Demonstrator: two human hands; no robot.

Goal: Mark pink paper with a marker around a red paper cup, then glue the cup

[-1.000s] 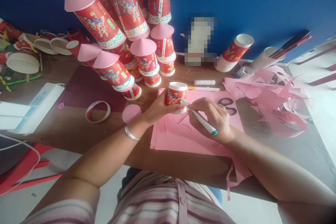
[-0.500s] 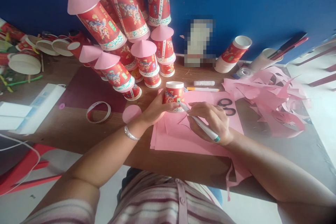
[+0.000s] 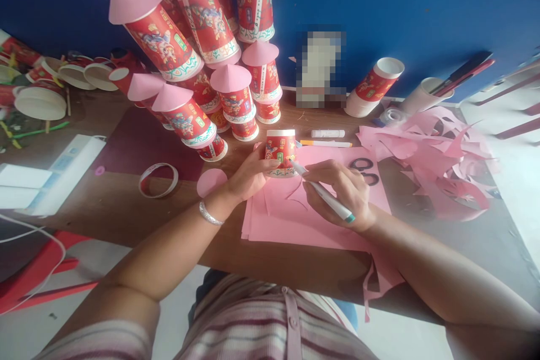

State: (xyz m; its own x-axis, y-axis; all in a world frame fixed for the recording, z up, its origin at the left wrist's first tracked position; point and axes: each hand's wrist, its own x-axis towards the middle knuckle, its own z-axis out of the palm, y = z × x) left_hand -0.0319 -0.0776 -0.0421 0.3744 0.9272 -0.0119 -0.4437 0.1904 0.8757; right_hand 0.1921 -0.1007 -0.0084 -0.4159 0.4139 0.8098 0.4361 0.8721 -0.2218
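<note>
My left hand [image 3: 252,173] is closed around the left side of a red paper cup [image 3: 280,149], its thumb across the front. A white band with green drawn marks runs along the cup's lower edge. In my right hand [image 3: 340,191] is a white marker pen [image 3: 327,198] with a green end, its tip close to the lower right of the cup; whether it touches I cannot tell. Under both hands lie pink paper sheets [image 3: 329,230]. Black scissor handles [image 3: 366,171] show beside my right hand, on the paper.
Stacked red cups with pink cone tops [image 3: 230,79] stand behind the left hand. A glue stick [image 3: 328,133] and an orange-and-white marker [image 3: 326,143] lie beyond the sheets. Pink paper scraps [image 3: 451,180] heap at the right. A cut cup ring [image 3: 158,180] and pink disc [image 3: 211,183] sit left.
The cup has turned and tilted slightly in my left hand, so its open top no longer shows and more of the marked lower band does. The marker has shifted only a little.
</note>
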